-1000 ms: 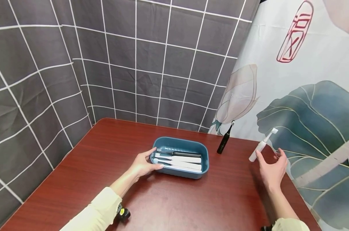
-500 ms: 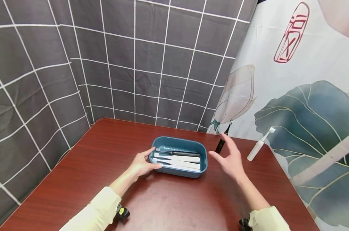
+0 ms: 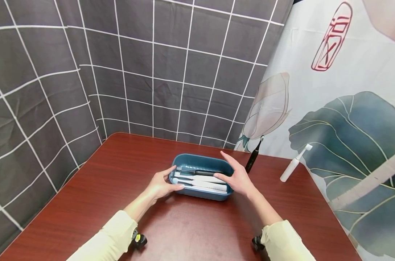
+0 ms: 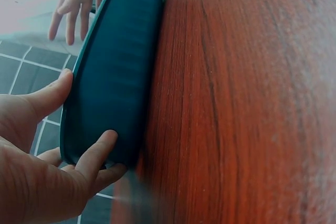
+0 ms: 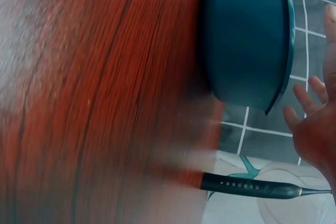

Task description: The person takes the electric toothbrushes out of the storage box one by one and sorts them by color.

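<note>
A blue plastic storage basket (image 3: 200, 194) stands on the table. Inside it lie a black electric toothbrush (image 3: 204, 173) and two white electric toothbrushes (image 3: 209, 185), side by side with heads to the left. My left hand (image 3: 160, 185) holds the basket's left end, thumb at the near rim and fingers against the outer wall, as the left wrist view shows. Over the right end is my right hand (image 3: 239, 178), thumb and fingers spread apart, nothing between them. In the right wrist view its fingers (image 5: 310, 100) appear beside the basket's rim.
A black electric toothbrush (image 3: 252, 159) stands upright on the table behind my right hand. Farther right, a white electric toothbrush (image 3: 291, 168) stands near the edge of the reddish-brown table (image 3: 197, 232). Grey gridded cloth (image 3: 171, 72) and a printed curtain (image 3: 328, 108) hang behind.
My right hand has left the standing white toothbrush, which stays upright, and moved left past the black one to the basket's right end. My left hand stays on the basket.
</note>
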Motion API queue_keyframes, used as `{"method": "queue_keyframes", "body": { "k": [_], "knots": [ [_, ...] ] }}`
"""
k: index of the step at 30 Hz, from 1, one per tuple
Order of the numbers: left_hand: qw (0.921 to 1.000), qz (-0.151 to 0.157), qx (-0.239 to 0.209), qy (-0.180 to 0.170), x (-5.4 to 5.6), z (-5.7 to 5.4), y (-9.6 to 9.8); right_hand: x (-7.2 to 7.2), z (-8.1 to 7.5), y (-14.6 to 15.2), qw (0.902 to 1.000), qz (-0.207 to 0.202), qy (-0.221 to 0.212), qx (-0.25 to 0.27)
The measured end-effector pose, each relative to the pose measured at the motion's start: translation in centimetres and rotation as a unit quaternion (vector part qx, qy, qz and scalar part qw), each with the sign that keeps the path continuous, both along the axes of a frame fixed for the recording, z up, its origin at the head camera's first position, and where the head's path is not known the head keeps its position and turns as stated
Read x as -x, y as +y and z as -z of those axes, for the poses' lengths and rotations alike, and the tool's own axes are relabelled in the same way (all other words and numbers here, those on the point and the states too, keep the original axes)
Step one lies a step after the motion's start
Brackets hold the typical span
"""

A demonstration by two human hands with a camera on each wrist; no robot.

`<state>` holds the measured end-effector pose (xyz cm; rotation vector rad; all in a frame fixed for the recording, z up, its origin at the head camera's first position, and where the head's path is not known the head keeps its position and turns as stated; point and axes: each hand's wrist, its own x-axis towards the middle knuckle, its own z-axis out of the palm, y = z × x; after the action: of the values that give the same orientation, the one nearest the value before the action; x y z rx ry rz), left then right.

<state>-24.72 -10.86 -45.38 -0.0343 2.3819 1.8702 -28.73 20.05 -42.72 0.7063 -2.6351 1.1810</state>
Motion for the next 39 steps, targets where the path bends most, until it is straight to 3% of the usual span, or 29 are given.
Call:
{"method": "queue_keyframes", "body": {
  "k": [9,15,22,39],
  "knots": [
    [1.0000,-0.001,0.001,-0.008,-0.2,-0.2,0.0,0.6,0.5,-1.2,0.9989,-0.034,0.032,-0.002],
    [0.9999,-0.004,0.004,-0.010,-0.3,-0.4,0.0,0.8,1.0,-2.0,0.9976,-0.056,0.022,-0.033],
    [0.9999,-0.004,0.007,-0.010,-0.3,-0.3,0.0,0.9,1.1,-2.4,0.9971,-0.069,0.010,-0.032],
    [1.0000,-0.004,0.009,0.001,-0.3,-0.3,0.1,1.4,0.6,-4.0,0.9877,-0.070,-0.009,-0.139]
  ]
}}
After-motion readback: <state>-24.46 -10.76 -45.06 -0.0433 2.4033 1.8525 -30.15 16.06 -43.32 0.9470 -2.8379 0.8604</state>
